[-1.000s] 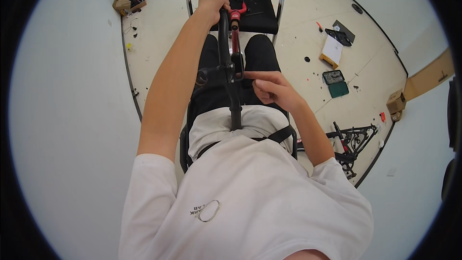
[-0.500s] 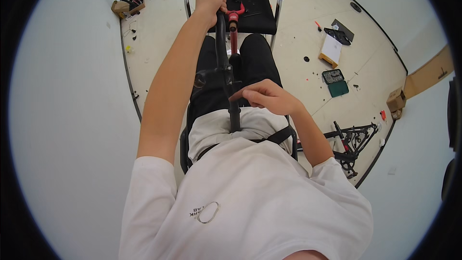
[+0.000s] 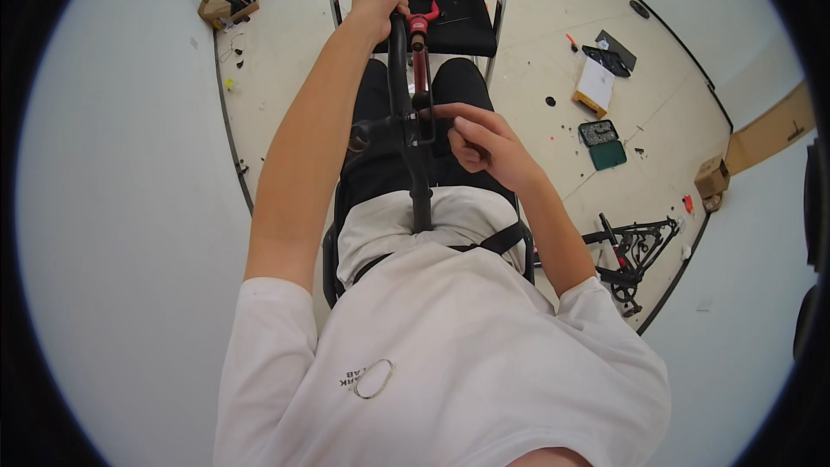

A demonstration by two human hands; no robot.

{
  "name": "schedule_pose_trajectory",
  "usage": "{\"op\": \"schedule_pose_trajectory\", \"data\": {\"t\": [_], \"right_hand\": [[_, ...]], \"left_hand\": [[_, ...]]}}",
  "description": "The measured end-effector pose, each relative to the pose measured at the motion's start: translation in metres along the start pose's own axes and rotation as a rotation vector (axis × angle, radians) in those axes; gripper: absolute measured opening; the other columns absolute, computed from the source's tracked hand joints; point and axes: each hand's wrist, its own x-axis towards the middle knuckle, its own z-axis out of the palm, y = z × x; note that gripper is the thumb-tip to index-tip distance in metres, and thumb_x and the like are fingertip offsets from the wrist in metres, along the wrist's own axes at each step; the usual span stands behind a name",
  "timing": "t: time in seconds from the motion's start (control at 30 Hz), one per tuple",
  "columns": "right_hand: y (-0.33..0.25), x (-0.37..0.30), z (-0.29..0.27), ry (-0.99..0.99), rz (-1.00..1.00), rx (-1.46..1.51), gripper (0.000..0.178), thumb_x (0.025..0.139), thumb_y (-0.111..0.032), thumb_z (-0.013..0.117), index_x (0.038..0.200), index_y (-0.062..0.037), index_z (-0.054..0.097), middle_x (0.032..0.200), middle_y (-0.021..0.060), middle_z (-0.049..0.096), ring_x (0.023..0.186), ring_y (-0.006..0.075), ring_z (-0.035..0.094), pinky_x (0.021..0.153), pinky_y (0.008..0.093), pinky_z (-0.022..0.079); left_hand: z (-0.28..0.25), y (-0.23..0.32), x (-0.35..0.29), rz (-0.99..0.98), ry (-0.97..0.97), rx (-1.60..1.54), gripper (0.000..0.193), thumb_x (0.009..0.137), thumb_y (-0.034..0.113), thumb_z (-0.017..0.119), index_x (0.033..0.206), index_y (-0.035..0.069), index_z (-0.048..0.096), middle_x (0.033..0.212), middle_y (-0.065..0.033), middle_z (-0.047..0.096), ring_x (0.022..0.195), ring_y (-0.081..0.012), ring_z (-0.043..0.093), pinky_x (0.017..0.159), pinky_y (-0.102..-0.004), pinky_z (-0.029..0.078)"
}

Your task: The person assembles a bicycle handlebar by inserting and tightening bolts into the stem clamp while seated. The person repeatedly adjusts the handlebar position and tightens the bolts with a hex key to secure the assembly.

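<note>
A black handlebar [image 3: 397, 65] runs lengthwise over my lap, its near end against my white shirt. My left hand [image 3: 377, 5] is wrapped round its far end, by the chair seat. A black stem [image 3: 373, 132] is clamped at the bar's middle and points left. Beside the clamp is a thin dark L-shaped rod that looks like a hex key [image 3: 432, 112], its long arm pointing away from me. My right hand [image 3: 488, 145] touches it with a stretched index finger, the other fingers loosely curled. A red fork [image 3: 420, 28] shows just beyond, partly hidden by the bar.
A black armchair [image 3: 458, 22] in front of me bears small dark parts. On the floor to the right are a white box [image 3: 594, 86], a green case [image 3: 608, 154] with small parts, and a black bike frame [image 3: 640, 251]. A cardboard box [image 3: 229, 10] with bike parts stands far left.
My right hand has moved away from me along the bar, its index finger now up by the clamp. The rod's long arm now points away from me. My left hand keeps its hold.
</note>
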Motion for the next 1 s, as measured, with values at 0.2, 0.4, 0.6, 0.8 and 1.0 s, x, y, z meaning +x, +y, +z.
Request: {"op": "schedule_pose_trajectory", "data": {"t": [0.2,0.4,0.6,0.8,1.0], "right_hand": [[-0.005,-0.011,0.003,-0.181,-0.028,-0.176,0.035,0.101,-0.023,0.042,0.114,0.0022,0.063,0.062,-0.0039,0.037,0.054,0.0046,0.031,0.048,0.0218,0.025],[-0.004,-0.005,0.007,-0.008,0.003,-0.466,0.037,0.101,-0.025,0.043,0.120,0.0025,0.061,0.064,-0.0025,0.041,0.055,0.0067,0.033,0.051,0.0229,0.029],[-0.013,-0.005,0.019,0.049,0.020,-0.327,0.044,0.101,-0.024,0.043,0.135,0.0026,0.047,0.064,-0.0017,0.041,0.058,0.0060,0.037,0.050,0.0217,0.028],[-0.012,-0.009,0.006,-0.175,-0.021,-0.260,0.041,0.101,-0.029,0.043,0.126,0.0020,0.056,0.063,-0.0032,0.039,0.056,0.0059,0.034,0.050,0.0219,0.028],[-0.010,-0.011,0.001,-0.121,0.123,-0.348,0.046,0.103,-0.034,0.039,0.125,0.0030,0.057,0.062,-0.0029,0.042,0.055,0.0064,0.035,0.051,0.0220,0.029]], "left_hand": [[-0.002,0.000,0.000,-0.043,0.005,-0.033,0.015,0.090,0.009,0.058,0.079,0.002,0.050,0.061,0.0010,0.040,0.048,-0.0064,0.034,0.043,-0.0218,0.030],[-0.004,0.000,0.003,-0.030,0.006,-0.030,0.017,0.089,0.009,0.059,0.078,0.003,0.048,0.061,0.0011,0.040,0.048,-0.0069,0.034,0.043,-0.0220,0.030],[-0.003,-0.002,0.010,0.006,-0.024,-0.026,0.019,0.087,0.009,0.060,0.077,-0.005,0.051,0.068,-0.0094,0.049,0.052,-0.0137,0.040,0.046,-0.0274,0.038],[-0.002,-0.001,0.008,0.031,-0.020,-0.018,0.019,0.086,0.009,0.061,0.076,-0.005,0.051,0.069,-0.0102,0.051,0.052,-0.0144,0.042,0.047,-0.0279,0.040],[-0.008,-0.003,0.015,0.016,-0.029,-0.024,0.020,0.086,0.010,0.061,0.077,-0.005,0.052,0.069,-0.0102,0.051,0.052,-0.0148,0.042,0.047,-0.0286,0.040]]}}
